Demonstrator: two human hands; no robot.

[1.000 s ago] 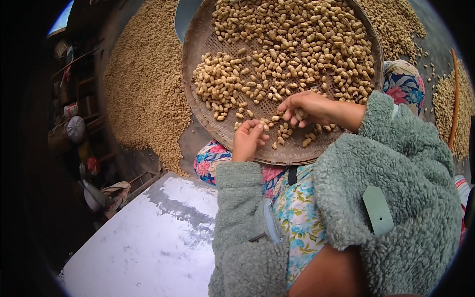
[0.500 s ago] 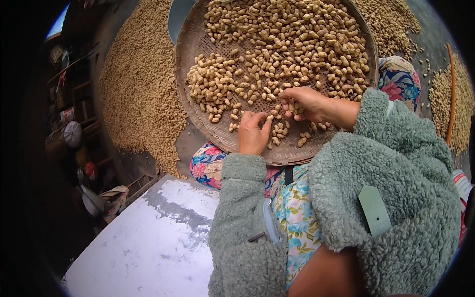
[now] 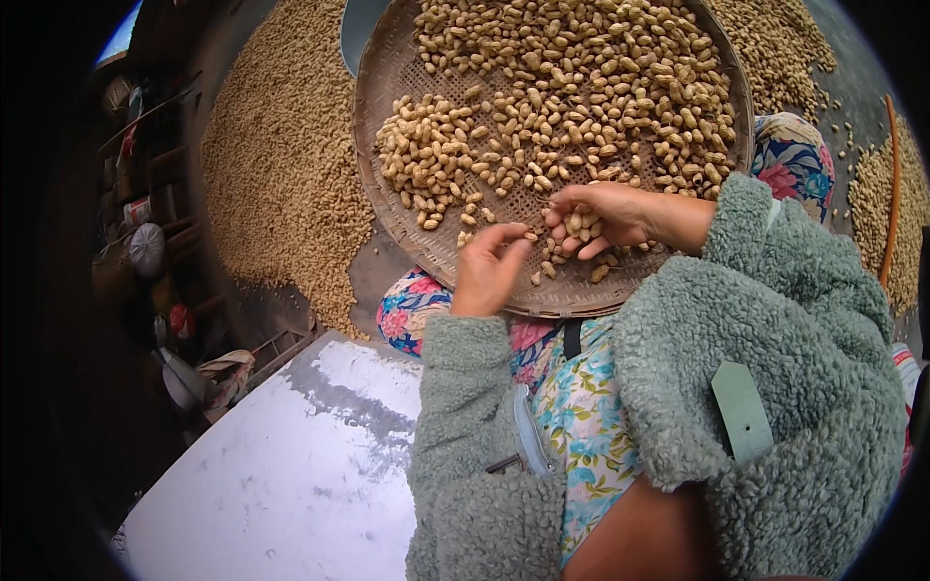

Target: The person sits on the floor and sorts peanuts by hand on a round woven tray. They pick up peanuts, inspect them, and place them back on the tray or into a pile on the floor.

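A round woven bamboo tray [image 3: 381, 208] rests on my lap with many unshelled peanuts [image 3: 620, 63] spread over it. My right hand [image 3: 620, 213] is curled, palm partly up, around several peanuts [image 3: 582, 226] above the tray's near part. To its left, my left hand [image 3: 487, 271] is closed in a pinch and slightly blurred, with a single peanut [image 3: 530, 235] at its fingertips. A heaped group of peanuts [image 3: 421, 155] lies at the tray's left side. A few loose peanuts [image 3: 550, 269] lie just below my two hands.
Large peanut piles cover the floor at the left [image 3: 281, 165] and far right [image 3: 775, 48], with another pile [image 3: 872, 184] beside an orange-brown rod [image 3: 892, 194]. A blue-grey basin [image 3: 356, 34] stands behind the tray. A white, scuffed surface [image 3: 291, 465] is at lower left.
My right hand has turned its palm up more, so the peanuts in it show better. My left hand has shifted slightly left and down. Fewer loose peanuts lie between the hands.
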